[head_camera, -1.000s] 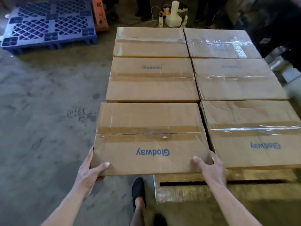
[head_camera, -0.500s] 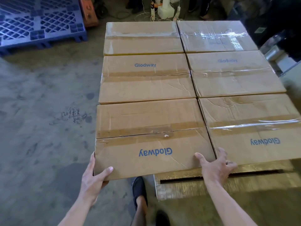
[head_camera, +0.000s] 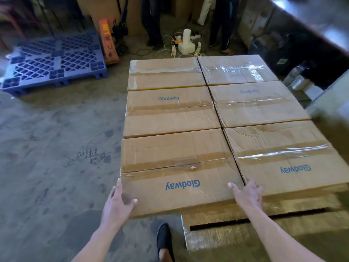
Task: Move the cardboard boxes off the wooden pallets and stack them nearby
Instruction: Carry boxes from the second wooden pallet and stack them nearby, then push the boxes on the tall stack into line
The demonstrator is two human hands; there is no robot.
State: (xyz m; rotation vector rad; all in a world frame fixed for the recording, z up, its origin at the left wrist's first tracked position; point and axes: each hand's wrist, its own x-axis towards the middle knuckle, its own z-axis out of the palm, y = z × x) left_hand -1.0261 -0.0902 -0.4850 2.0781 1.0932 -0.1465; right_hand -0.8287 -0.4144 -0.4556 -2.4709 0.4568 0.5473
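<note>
1. Six brown cardboard boxes with blue "Glodway" print lie flat on a pale wooden pallet (head_camera: pixel 264 231), in two columns of three, sides touching.
2. Every box is sealed along its top seam, some with brown tape and some with glossy clear tape, so what is inside cannot be seen.
3. The near left box (head_camera: pixel 175 163) rests on the pallet with its left part jutting past the pallet's corner over the grey concrete floor (head_camera: pixel 56 148).
4. The left hand (head_camera: pixel 118 201) grasps this box at its near left corner, thumb on the top face and fingers along the left side.
5. The right hand (head_camera: pixel 247 194) grasps the same box at its near right corner, thumb on the top face. Its fingers are spread at the seam with the near right box (head_camera: pixel 279 157).
6. A black slip-on shoe (head_camera: pixel 164 239) stands on the floor just near of the held box, left of the pallet's corner.
7. A blue plastic lattice pallet (head_camera: pixel 54 61) lies on the floor at far left, well apart from the boxes.
8. White power strips and tangled cables (head_camera: pixel 186 44) lie on the floor just beyond the far boxes.
</note>
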